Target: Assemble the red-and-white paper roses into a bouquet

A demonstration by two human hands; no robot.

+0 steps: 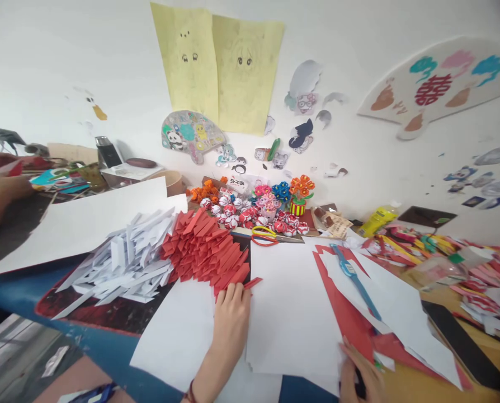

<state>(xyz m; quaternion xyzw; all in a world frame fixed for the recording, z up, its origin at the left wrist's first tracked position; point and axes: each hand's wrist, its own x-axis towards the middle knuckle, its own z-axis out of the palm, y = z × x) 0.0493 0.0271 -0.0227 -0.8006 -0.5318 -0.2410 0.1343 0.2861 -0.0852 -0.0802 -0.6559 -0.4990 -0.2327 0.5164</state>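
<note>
We find the red strips (208,246) heaped at the right end of the dark board (103,319), the heap running down toward a white sheet (174,330). Left hand (232,313) at the heap's near end: fingers bent, touching the strips. One strip juts out beside the knuckles; we cannot tell whether the fingers pinch any.

White strips (124,257), looser, lie against the red ones, over the middle of the board. Just right of the left hand we note a paper stack (292,313). Right hand (363,369) at its near right corner, fingers partly curled, something dark beneath them; whether grasped, we cannot tell.

Scissors (264,244) at the stack's far edge. Beyond its right edge we see red paper (338,305), with a blue band (361,288) lying across white paper (401,313).

Farther out: paper balls (245,215) and a flower pot (297,208) along the table's far edge, a yellow bottle (378,220) to their right. Another person's hand (13,193) over the table's left end.
</note>
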